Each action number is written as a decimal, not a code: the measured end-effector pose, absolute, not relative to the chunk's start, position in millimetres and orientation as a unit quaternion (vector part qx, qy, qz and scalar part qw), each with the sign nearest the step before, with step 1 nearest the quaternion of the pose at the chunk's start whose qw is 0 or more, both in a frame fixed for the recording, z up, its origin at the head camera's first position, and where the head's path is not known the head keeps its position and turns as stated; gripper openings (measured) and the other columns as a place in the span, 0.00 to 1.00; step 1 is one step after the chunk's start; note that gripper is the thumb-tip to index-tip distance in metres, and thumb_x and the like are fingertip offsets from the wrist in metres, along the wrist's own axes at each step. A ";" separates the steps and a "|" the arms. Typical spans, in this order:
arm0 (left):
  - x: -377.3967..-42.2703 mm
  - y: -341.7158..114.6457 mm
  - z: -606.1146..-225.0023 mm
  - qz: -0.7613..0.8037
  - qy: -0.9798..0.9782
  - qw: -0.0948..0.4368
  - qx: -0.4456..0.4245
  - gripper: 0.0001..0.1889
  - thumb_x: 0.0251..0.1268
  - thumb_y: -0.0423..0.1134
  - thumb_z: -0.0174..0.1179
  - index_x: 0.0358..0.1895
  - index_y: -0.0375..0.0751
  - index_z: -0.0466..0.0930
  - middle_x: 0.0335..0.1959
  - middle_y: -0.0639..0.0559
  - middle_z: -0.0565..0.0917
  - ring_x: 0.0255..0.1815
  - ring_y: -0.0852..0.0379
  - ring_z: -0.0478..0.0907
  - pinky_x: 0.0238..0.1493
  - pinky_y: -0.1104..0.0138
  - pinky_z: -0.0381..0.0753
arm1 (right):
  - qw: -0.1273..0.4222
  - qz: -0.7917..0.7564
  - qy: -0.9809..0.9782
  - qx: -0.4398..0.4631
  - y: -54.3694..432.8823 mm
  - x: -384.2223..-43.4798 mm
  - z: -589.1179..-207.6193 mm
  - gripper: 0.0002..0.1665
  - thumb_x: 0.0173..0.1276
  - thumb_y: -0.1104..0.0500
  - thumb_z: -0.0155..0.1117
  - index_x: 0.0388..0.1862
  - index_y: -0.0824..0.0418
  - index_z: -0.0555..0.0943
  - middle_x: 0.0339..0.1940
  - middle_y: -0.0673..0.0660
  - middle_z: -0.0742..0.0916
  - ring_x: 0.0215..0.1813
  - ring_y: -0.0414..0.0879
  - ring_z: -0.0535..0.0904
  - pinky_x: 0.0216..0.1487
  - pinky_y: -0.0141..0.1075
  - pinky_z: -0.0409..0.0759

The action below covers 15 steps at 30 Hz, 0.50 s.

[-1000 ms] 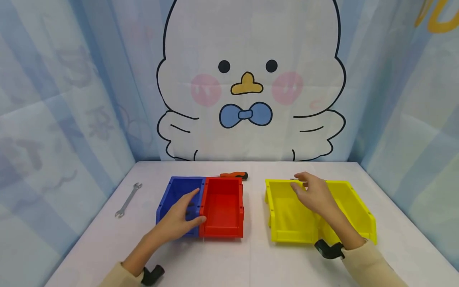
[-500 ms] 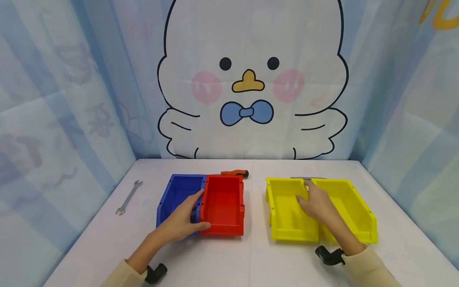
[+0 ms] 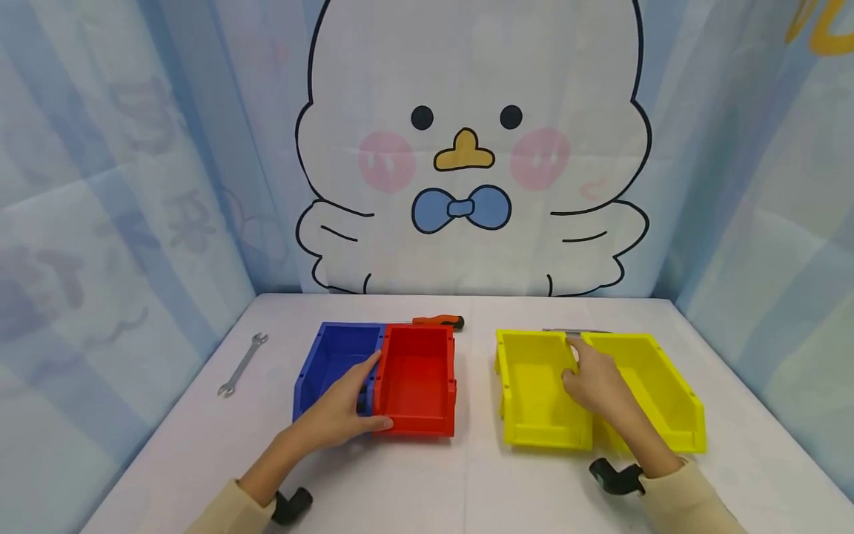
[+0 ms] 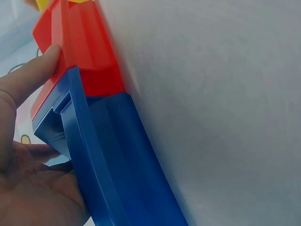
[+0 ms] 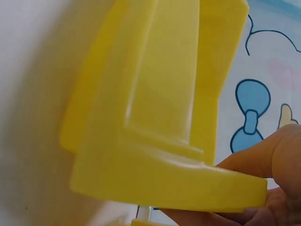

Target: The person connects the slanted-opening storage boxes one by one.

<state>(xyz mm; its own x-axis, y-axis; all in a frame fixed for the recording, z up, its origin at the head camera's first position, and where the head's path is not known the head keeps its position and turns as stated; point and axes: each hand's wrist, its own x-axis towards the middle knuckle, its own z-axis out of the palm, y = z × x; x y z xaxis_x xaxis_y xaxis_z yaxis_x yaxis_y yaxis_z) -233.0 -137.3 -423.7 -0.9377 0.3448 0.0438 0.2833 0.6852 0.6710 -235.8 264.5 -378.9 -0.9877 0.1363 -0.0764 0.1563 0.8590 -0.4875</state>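
Note:
My left hand (image 3: 333,415) grips the left side of the red bin (image 3: 419,426), where it stands against the blue bin (image 3: 333,356). The thumb lies on the red bin's front corner and the fingers reach along the adjoining walls. In the left wrist view, the thumb presses the red bin (image 4: 91,42) above the blue bin (image 4: 117,150). My right hand (image 3: 597,378) pinches the right wall of the left yellow bin (image 3: 543,389), thumb on the inner side. That wall also shows between thumb and fingers of the yellow bin (image 5: 160,174) in the right wrist view.
A second yellow bin (image 3: 654,378) stands angled on the right. An open-ended wrench (image 3: 242,365) lies at the left of the white table (image 3: 460,482). Behind the bins lie an orange-and-black-handled screwdriver (image 3: 437,321) and a thin metal tool (image 3: 574,331). Printed curtains enclose the table.
My right hand has come down from above the yellow bins onto the left one's wall. My left thumb has moved slightly right onto the red bin. The bins stay in place.

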 end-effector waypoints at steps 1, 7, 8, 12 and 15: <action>-233.3 -137.4 -423.5 0.358 0.917 0.043 0.172 0.59 0.58 0.48 0.80 0.88 0.48 0.49 0.84 0.39 0.64 0.83 0.35 0.65 0.74 0.37 0.75 | 0.016 -0.258 0.963 0.076 264.8 -235.8 -378.9 0.41 0.75 0.65 0.58 0.84 0.70 0.58 0.50 0.72 0.84 0.34 0.50 0.75 0.39 0.36 0.81; -234.4 -138.2 -423.0 0.355 0.917 0.042 0.174 0.59 0.58 0.49 0.80 0.88 0.48 0.49 0.84 0.39 0.64 0.82 0.35 0.66 0.75 0.37 0.75 | 0.002 -0.266 0.962 0.064 265.7 -236.3 -378.0 0.39 0.76 0.64 0.59 0.83 0.68 0.61 0.54 0.75 0.84 0.37 0.52 0.78 0.37 0.35 0.79; -234.4 -138.1 -423.2 0.355 0.918 0.042 0.173 0.59 0.58 0.49 0.80 0.88 0.48 0.50 0.84 0.39 0.64 0.82 0.35 0.66 0.75 0.37 0.75 | 0.001 -0.266 0.962 0.061 265.9 -236.3 -377.8 0.39 0.76 0.63 0.58 0.83 0.69 0.61 0.56 0.76 0.84 0.38 0.52 0.78 0.38 0.36 0.80; -234.4 -137.0 -425.0 0.354 0.919 0.043 0.169 0.59 0.58 0.49 0.80 0.88 0.48 0.50 0.84 0.39 0.65 0.82 0.34 0.66 0.73 0.37 0.76 | -0.007 -0.262 0.964 0.050 266.4 -237.0 -376.6 0.38 0.76 0.63 0.58 0.82 0.69 0.63 0.61 0.78 0.83 0.41 0.54 0.80 0.41 0.40 0.84; -234.1 -136.6 -425.4 0.355 0.919 0.042 0.166 0.59 0.57 0.49 0.80 0.88 0.49 0.50 0.84 0.39 0.65 0.82 0.34 0.65 0.72 0.36 0.77 | -0.010 -0.257 0.965 0.040 264.3 -238.6 -373.6 0.37 0.76 0.63 0.58 0.82 0.68 0.64 0.62 0.78 0.83 0.42 0.54 0.81 0.42 0.42 0.86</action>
<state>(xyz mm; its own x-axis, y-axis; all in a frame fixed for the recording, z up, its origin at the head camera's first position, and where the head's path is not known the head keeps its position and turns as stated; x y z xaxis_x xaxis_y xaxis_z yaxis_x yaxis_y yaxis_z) -234.1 -136.6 -425.4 -0.9416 0.3344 0.0398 0.2742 0.6927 0.6671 -238.6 264.3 -373.6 -0.9967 0.0817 -0.0019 0.0718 0.8643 -0.4979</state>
